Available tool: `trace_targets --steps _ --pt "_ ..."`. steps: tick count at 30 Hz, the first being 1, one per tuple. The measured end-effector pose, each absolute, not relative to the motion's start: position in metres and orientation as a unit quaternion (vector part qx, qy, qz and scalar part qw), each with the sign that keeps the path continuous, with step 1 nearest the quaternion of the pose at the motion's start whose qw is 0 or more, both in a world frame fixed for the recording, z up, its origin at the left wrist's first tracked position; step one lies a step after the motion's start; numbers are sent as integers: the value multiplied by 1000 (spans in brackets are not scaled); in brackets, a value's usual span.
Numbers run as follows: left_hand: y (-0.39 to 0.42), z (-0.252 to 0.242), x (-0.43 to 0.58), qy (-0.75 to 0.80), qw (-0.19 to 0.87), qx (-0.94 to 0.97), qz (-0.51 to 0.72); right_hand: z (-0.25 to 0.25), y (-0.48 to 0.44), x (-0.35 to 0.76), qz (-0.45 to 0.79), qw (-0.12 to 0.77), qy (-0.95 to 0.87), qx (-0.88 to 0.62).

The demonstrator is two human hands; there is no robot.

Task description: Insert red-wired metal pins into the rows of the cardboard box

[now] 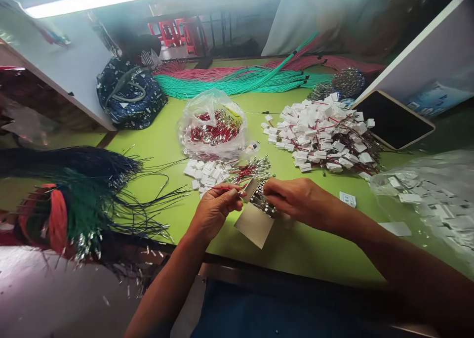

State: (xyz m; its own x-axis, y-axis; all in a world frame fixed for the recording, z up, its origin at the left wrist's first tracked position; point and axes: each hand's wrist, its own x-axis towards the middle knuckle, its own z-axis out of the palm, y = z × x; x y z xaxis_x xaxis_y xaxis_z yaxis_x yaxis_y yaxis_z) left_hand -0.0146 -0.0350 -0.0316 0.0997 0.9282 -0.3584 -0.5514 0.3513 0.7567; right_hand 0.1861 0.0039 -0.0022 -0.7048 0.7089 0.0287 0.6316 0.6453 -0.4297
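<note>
My left hand [217, 210] pinches a thin red wire with a small metal end [231, 190] between thumb and fingers. My right hand [292, 198] lies just to the right, its fingertips over a bunch of metal-ended wires [262, 200]. That bunch rests on a square beige card or metal plate [254, 224], tilted on the green table top [166, 145]. Small white connectors with short red wires [205, 174] lie heaped just beyond my left hand. My hands hide part of the plate.
A clear bag of red wires [213, 125] and a large heap of white connectors [318, 135] stand beyond my hands. Bundled teal and red wires [229, 80] lie at the back, dark wires [77, 190] at left. A dark patterned bag [129, 96] and a black board [392, 119] flank the table.
</note>
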Motion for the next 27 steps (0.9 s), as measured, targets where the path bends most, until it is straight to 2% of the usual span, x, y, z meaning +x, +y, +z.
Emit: trace_targets --steps 5,10,16,23,27 --pt "-33 -33 -14 406 729 164 526 6 0 180 388 295 -807 -334" --pt "-31 -36 -15 390 740 135 532 -6 -4 163 458 366 -739 -330" --pt "-32 -35 -13 385 739 128 538 -20 -3 154 399 403 -751 -339" --pt "-32 -37 -11 393 730 122 546 -29 -1 150 182 427 -831 -307" --pt "-33 -35 -10 394 715 148 558 -31 -2 149 141 425 -843 -298"
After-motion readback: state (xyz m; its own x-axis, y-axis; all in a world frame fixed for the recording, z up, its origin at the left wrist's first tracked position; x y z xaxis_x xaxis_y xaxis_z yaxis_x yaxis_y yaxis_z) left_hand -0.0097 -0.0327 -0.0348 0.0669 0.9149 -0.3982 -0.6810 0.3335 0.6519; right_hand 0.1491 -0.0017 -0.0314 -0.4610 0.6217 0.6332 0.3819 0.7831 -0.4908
